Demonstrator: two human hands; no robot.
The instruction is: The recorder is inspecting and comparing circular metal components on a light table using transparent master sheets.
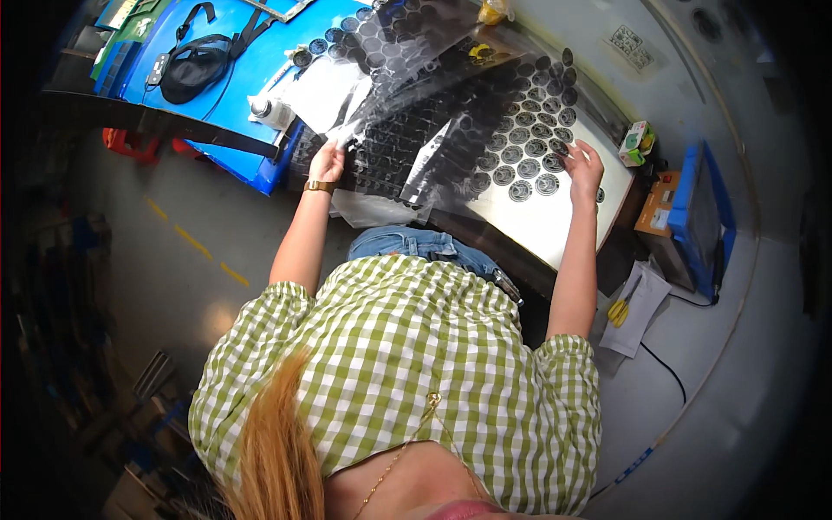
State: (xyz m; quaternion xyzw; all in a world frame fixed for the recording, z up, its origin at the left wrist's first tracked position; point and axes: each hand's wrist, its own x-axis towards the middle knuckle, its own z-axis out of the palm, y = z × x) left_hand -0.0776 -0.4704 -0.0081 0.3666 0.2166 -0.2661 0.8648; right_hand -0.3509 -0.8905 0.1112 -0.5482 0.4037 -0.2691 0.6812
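My left hand [328, 165], with a watch at its wrist, is closed on the edge of a clear plastic film [381, 108]. The glossy, see-through film stretches up and to the right over dark sheets with rows of round cut-outs [390, 152]. My right hand [587, 171] is over the right side of a white board [537, 230]. Its thumb and fingers pinch a small round black disc [561, 149], partly hidden by the fingertips. Many round black discs with pale printing [518, 136] lie in staggered rows on the board beside it.
A blue table [234, 130] at the left carries a black pouch with straps [198, 69] and a white bottle [270, 113]. Right of the board are a green-and-white box [637, 143], a blue-framed panel [696, 221] and yellow scissors [618, 312] on paper.
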